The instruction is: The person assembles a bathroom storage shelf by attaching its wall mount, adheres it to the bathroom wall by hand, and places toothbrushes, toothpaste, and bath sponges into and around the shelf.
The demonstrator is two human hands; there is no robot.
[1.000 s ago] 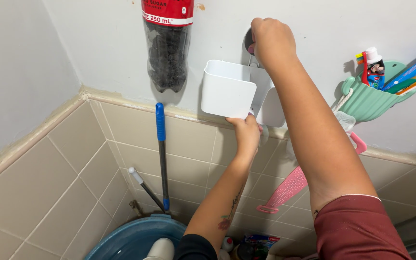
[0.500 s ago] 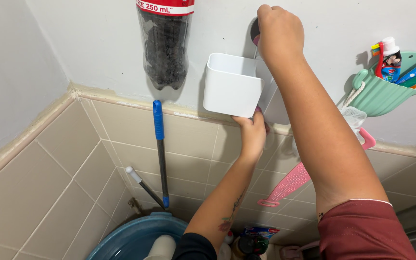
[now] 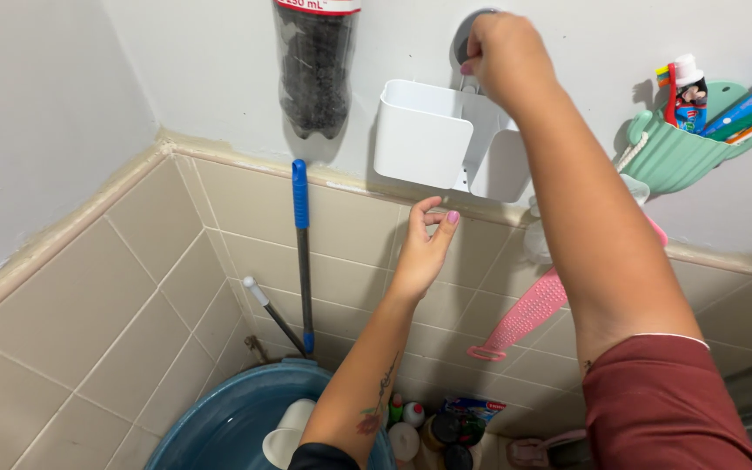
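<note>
Single head view, close, facing tiled wall corner (image 3: 167,148)

Wall (image 3: 219,78) carries white holder (image 3: 419,139), upturned bottle (image 3: 315,70), green cup (image 3: 672,157); blue-handled stick (image 3: 301,252) leans on tiles.
</note>
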